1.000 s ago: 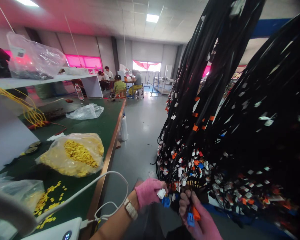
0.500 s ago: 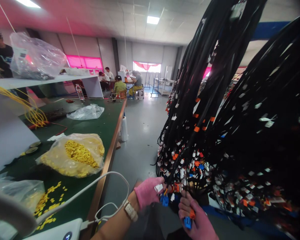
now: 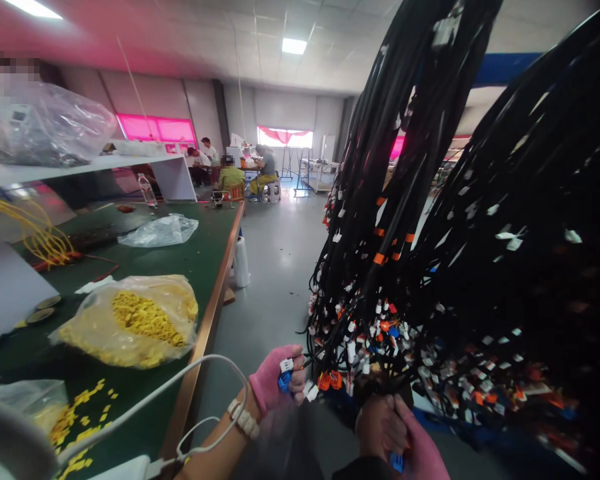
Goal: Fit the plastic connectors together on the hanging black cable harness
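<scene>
My left hand [image 3: 279,379], in a pink glove with bare fingertips, is closed on a thin black cable. A white connector [image 3: 287,365] and a blue connector [image 3: 285,381] show at its fingers. Lower right, my right hand [image 3: 400,430], gloved the same way, is curled around a cable end, with a blue connector [image 3: 397,461] poking out below the fingers. Between the hands hang orange connectors [image 3: 329,381] and a white connector [image 3: 311,391]. Above them the hanging bundle of black cables [image 3: 365,220] carries many white, orange and blue connectors.
Left of me a green table [image 3: 215,230] bears a bag of yellow pieces [image 3: 150,323], a flat plastic bag [image 3: 163,231] and loose yellow bits [image 3: 83,413]. A white cord [image 3: 195,363] loops over its edge near my left forearm. Several people sit far back.
My left hand has drawn left, away from the bundle, with the cable in it. My right hand has turned and moved slightly right, its fingers closer together. The whole view has shifted a little.
</scene>
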Tool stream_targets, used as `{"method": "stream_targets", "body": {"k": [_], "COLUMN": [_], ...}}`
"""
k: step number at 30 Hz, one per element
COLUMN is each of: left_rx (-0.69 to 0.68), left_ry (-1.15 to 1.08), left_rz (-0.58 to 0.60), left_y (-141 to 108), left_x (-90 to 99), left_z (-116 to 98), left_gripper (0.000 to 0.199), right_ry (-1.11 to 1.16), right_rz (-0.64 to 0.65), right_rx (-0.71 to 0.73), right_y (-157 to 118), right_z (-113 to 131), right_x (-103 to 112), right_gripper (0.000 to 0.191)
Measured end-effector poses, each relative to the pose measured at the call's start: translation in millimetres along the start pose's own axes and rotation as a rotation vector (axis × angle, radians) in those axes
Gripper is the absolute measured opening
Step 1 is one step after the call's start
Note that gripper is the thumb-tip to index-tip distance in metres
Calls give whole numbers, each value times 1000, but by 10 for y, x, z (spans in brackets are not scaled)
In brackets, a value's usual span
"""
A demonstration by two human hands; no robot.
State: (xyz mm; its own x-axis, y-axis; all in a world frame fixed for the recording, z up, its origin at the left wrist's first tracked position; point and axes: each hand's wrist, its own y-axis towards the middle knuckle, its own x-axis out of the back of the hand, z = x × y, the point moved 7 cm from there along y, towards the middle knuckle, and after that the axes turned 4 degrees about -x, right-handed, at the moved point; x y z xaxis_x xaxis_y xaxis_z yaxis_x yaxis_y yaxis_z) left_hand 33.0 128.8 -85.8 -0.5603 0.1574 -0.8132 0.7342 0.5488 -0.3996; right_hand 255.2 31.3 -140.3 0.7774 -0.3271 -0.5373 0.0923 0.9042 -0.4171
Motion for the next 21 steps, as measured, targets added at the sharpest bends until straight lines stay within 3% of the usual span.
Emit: {"method": "stream_targets", "body": {"k": [4, 7, 12, 14, 17, 21], "left_rx": [82, 86, 121, 115, 87, 55], "left_ry": [116, 189, 264, 277, 276, 253], "left_rz": [143, 230, 299, 307, 313, 313], "left_y": [-48, -70, -81, -83, -98, -121], "left_x": [-77, -94, -89, -97, -112, -87], "left_z": [62, 80, 169, 193, 199, 189], "left_gripper": [49, 50, 48, 47, 45, 44], "right_ry": [-18, -53, -398, -854, -1011, -1165], "right_rz": [-32, -59, -250, -329, -317, -248], "right_rx": [31, 53, 180, 224, 224, 205], "right_y": [21, 26, 148, 305, 652, 1101], "right_z": [-57, -84, 122, 280, 421, 446], "right_x": [-103, -89, 82, 40, -77, -326], "right_gripper": [20, 21, 27, 41, 51, 49]}}
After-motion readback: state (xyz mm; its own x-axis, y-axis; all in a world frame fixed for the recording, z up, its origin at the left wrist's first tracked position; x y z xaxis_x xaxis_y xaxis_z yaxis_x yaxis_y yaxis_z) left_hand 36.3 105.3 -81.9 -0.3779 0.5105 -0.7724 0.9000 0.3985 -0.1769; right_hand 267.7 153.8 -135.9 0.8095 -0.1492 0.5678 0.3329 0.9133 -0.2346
